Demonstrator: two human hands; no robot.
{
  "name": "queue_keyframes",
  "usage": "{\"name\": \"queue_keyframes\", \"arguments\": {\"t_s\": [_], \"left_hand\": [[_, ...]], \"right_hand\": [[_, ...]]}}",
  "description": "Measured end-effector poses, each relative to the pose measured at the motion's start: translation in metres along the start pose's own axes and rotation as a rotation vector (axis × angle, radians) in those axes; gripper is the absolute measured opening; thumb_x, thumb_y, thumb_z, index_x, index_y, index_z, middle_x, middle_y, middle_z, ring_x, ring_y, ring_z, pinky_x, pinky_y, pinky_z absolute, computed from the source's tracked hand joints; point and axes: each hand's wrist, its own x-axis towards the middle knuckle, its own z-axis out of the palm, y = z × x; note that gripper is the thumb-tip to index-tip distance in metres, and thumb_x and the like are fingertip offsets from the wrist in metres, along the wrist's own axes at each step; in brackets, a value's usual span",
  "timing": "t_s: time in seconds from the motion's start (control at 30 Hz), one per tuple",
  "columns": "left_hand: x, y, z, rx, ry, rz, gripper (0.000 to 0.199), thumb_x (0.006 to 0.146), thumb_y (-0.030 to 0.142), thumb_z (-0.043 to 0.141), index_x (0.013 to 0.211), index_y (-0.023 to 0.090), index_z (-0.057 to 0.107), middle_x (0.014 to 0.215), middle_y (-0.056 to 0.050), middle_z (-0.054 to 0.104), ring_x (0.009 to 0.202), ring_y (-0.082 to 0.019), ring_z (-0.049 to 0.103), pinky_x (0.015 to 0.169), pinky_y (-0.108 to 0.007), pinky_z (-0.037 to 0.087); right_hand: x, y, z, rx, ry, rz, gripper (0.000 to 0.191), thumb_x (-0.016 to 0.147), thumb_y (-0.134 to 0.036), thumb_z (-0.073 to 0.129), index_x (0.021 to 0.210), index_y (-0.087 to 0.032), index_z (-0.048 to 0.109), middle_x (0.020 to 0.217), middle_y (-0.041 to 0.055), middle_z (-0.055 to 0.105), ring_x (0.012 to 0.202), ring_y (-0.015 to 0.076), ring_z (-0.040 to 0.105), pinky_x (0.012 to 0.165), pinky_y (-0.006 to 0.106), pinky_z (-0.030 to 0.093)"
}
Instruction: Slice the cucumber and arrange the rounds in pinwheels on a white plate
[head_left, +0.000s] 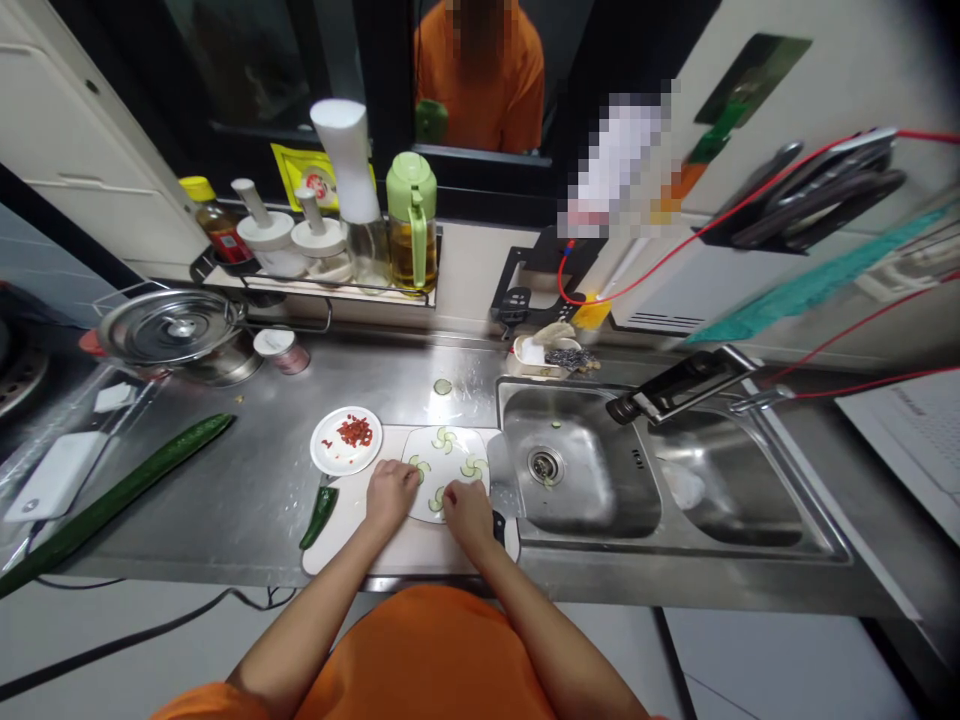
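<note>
A white square plate [454,450] rests on a pale cutting board [427,560], bearing several pinwheels of thin cucumber slices [445,440]. At the plate's left edge, beside the left pinwheel, my left hand [391,497] has its fingers curled together. My right hand [469,515] is over the plate's lower right part, closed in a pinch near the bottom pinwheel. Whatever either hand pinches is too small or hidden to make out. Partly under the plate's right side lies a cleaver [506,470] with a black handle.
Chopped red pieces lie on a round white plate [322,450]. A cut cucumber piece [320,517] overlaps the board's left edge. A long cucumber [150,473] stretches across the left counter. One slice [442,387] lies behind the plate. The double sink [585,540] is on the right.
</note>
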Motion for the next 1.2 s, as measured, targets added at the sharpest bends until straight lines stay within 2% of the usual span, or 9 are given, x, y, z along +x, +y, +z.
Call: {"name": "queue_keyframes", "arguments": {"t_s": [0.2, 0.5, 0.77, 1.2], "left_hand": [[-0.003, -0.002, 0.008, 0.048, 0.045, 0.013, 0.022, 0.083, 0.027, 0.051, 0.071, 0.019, 0.068, 0.071, -0.006, 0.062, 0.075, -0.019, 0.050, 0.074, -0.031, 0.038], [-0.005, -0.001, 0.009, 0.059, 0.080, 0.020, 0.019, 0.083, 0.025, 0.051, 0.073, 0.019, 0.066, 0.074, -0.005, 0.063, 0.075, -0.019, 0.050, 0.074, -0.031, 0.037], [-0.005, 0.003, 0.007, 0.067, 0.063, -0.026, 0.019, 0.083, 0.026, 0.051, 0.074, 0.019, 0.067, 0.075, -0.006, 0.064, 0.076, -0.020, 0.051, 0.075, -0.033, 0.037], [-0.009, -0.006, 0.012, 0.043, 0.030, -0.010, 0.019, 0.082, 0.025, 0.051, 0.077, 0.018, 0.068, 0.076, -0.007, 0.064, 0.078, -0.020, 0.052, 0.077, -0.033, 0.038]], "right_hand": [[0.005, -0.003, 0.000, 0.022, -0.010, -0.035, 0.016, 0.087, -0.023, 0.049, 0.087, -0.022, 0.065, 0.088, 0.0030, 0.066, 0.097, 0.0224, 0.047, 0.070, 0.028, 0.030], [0.023, -0.016, 0.006, 0.092, 0.000, -0.146, 0.027, 0.087, -0.021, 0.045, 0.107, -0.024, 0.064, 0.102, 0.0044, 0.062, 0.104, 0.0219, 0.043, 0.077, 0.029, 0.030], [0.028, -0.022, 0.010, 0.066, -0.013, -0.199, 0.029, 0.088, -0.018, 0.043, 0.108, -0.023, 0.063, 0.101, 0.0053, 0.060, 0.100, 0.0218, 0.043, 0.076, 0.030, 0.029], [0.033, -0.023, 0.016, 0.085, -0.029, -0.194, 0.030, 0.089, -0.016, 0.041, 0.108, -0.024, 0.064, 0.101, 0.0043, 0.060, 0.098, 0.0209, 0.042, 0.075, 0.029, 0.030]]}}
